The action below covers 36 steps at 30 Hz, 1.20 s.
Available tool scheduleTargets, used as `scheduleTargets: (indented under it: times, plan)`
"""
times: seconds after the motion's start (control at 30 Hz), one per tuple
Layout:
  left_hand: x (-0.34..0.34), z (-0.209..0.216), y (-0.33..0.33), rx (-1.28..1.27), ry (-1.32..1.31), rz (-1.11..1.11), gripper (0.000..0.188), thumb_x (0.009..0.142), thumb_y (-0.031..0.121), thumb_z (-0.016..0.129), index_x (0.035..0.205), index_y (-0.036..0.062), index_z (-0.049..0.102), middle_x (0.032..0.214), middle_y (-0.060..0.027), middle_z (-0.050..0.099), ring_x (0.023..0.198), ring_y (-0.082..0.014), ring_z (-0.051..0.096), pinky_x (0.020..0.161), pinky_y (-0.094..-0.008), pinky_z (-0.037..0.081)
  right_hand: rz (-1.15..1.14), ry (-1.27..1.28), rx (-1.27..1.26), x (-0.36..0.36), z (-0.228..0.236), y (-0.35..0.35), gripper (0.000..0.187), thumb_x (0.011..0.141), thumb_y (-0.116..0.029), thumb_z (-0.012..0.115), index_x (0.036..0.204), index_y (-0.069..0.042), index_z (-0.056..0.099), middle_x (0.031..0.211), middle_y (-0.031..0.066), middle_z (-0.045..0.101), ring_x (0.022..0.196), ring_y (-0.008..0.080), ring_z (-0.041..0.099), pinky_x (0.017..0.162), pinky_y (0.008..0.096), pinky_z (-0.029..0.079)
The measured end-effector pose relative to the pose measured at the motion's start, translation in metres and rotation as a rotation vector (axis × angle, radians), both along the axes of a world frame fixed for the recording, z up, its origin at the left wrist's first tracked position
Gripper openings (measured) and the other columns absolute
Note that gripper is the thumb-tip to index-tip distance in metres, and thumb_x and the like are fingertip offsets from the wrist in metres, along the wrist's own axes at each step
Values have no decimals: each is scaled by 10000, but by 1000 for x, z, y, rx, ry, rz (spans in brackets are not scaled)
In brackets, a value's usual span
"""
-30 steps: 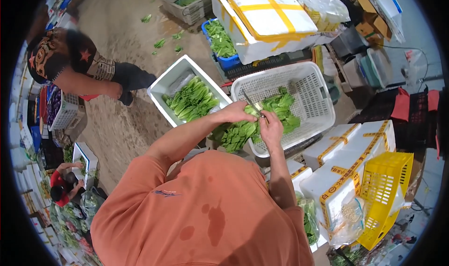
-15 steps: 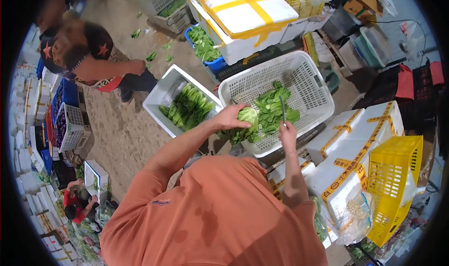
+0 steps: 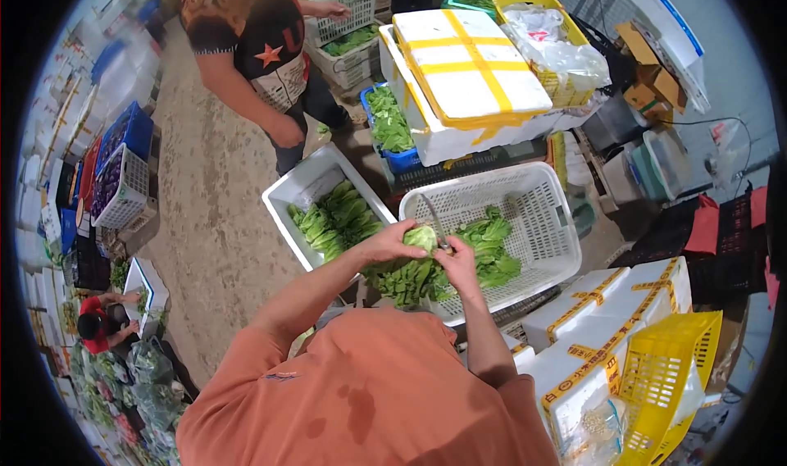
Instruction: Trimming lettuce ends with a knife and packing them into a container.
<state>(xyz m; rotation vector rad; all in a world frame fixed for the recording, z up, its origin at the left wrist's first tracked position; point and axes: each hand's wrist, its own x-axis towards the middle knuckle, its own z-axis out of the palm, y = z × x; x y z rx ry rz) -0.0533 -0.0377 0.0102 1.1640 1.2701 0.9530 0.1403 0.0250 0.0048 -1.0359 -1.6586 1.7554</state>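
"What are the fingers doing?"

"Both sets are closed. The left hand is wrapped round a lettuce, whose pale end shows between the two hands. The right hand grips a knife by the handle, and its slightly curved blade points outward, past the left fingertips."

"Is the blade touching the lettuce?"

"I cannot tell from here. It is just beside that pale end, very near the left fingers."

"And what is around them?"

"The right fingers are over the near side of a white basket, with loose leaves just to their right. To the left of the left fingers, a foam box holds more lettuces, laid side by side. Other leaves droop just below the left hand; I cannot say whether they belong to the held head. Well beyond both hands are a taped box and a co-worker."

"How should this bit be done well?"

"I judge it a trimming cut. The left fingertips would be safer curled back from the pale end, with the thumb out of the blade's line. A short, controlled stroke, edge away from that hand, should serve best. Too deep, and good leaves could come loose; over the basket, trimmings would be caught."
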Motion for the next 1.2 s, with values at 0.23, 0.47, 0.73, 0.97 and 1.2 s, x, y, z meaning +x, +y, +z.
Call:
scheduleTargets:
  times: [0.23,0.47,0.73,0.97,1.2]
  plan:
    - [-22,5,-6,-3,108,-53,500,736,321,739,1080,12,547,945,-64,598,891,-141,535,807,-290,430,6,-11,-1,-15,-12,-4,134,772,-52,628,903,-26,613,755,-51,559,650,32,467,570,199,390]
    - [-42,7,4,-232,-29,-473,512,720,303,744,1111,22,569,1004,-47,620,889,-136,565,795,-282,441,235,-359,204,21,48,16,151,733,-98,594,857,-13,613,619,26,536,571,88,477,509,258,392]
    - [-41,-13,4,-314,-831,-130,603,791,323,664,1259,14,446,1103,-89,589,996,-194,588,875,-329,472,-333,-583,625,68,-9,62,206,751,-182,637,854,-5,626,648,29,546,598,139,493,541,313,395]
    - [0,-20,1,-646,-1079,119,471,884,465,514,1079,42,585,944,-93,661,753,-187,658,669,-318,548,-199,-61,-127,-36,-34,2,209,841,-195,590,966,-29,613,690,-13,569,585,85,509,521,229,401]
    - [-7,-35,-20,-565,-873,318,407,915,438,475,1031,73,612,889,-44,654,733,-156,637,646,-304,540,-73,62,-514,-53,-38,6,206,813,-137,599,966,1,597,844,64,633,711,147,616,637,273,496]
